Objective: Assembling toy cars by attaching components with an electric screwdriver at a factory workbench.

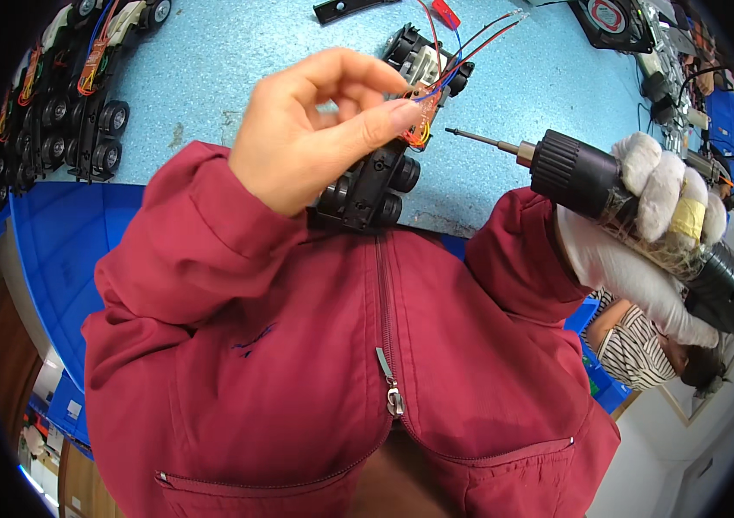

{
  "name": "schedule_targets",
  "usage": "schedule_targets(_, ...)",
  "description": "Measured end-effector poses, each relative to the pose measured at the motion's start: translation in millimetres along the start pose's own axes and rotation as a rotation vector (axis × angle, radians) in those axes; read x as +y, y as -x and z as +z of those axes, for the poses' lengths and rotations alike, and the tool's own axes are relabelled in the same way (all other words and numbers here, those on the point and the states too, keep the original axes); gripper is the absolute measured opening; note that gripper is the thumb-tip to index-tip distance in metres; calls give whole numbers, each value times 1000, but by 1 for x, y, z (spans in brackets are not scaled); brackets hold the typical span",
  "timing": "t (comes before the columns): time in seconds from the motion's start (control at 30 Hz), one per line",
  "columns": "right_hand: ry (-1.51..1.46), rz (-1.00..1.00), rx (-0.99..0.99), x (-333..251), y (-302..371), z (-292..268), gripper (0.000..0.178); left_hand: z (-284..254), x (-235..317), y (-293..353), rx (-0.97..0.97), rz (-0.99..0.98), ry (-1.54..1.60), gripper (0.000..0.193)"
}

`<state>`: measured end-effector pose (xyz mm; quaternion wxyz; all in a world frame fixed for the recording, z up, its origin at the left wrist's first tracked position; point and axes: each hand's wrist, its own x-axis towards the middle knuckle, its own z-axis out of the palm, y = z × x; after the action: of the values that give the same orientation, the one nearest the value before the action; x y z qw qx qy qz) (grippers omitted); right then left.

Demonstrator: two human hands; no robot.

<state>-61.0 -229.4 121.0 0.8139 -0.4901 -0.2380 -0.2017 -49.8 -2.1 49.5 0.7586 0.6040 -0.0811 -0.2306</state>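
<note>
Centre-top of frame, the left hand (311, 129) is seen bare, thumb and fingertips pinched together on a small circuit board (421, 112) with red, blue and orange wires (470, 43) running off toward the upper edge. The board sits on a black toy car chassis (380, 173) — wheels visible, chassis lying on the light blue tabletop (237, 60), its near end at the table edge against the red jacket (341, 345).

Right of frame, the right hand (664, 203) is seen in a white glove with a yellow tape wrap on one finger, fingers closed fully around the black body of an electric screwdriver (626, 207). The bit (479, 138) points left toward the board, tip just beside it but apart — no contact shown.

Upper left, a row of similar black chassis (65, 112) with wheels and orange-wired boards is laid out on the table; a blue bin (65, 250) is below them. Upper right, a black fan (613, 17) and assorted cables and parts are seen. Lower right, part of another person in a striped top (634, 345) is visible beneath the gloved hand.
</note>
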Motion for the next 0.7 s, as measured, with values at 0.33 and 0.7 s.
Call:
schedule_targets(0.33,-28,138,52,11,-3,5,70,1,-20,-23,64,583,-871,56)
schedule_targets(0.7,-55,303,-157,37,-10,-7,78,-5,-43,-35,-76,569,-732,58)
